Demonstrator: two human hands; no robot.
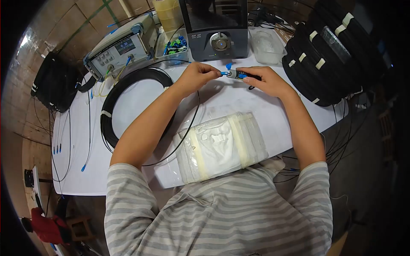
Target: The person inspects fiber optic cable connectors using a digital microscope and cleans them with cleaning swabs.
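Note:
My left hand (194, 79) pinches a small blue fibre-optic connector (224, 73) between thumb and fingertips. In my right hand (270, 81) is a slim grey-and-black fibre cleaner pen (233, 74), its blue flip cap (229, 66) raised. The connector's tip meets the pen's end; whether it is seated inside is too small to tell. From my left hand a thin black cable runs down toward the large coil of black cable (106, 123) on the left of the white table.
Behind my hands stands a screen unit with a round port (220, 42). A benchtop meter (117, 49) and a tub of coloured caps (175, 46) are left of it. A clear box (267, 45) and stacked black coils (318, 64) stand right. A wrapped white package (220, 147) lies near me.

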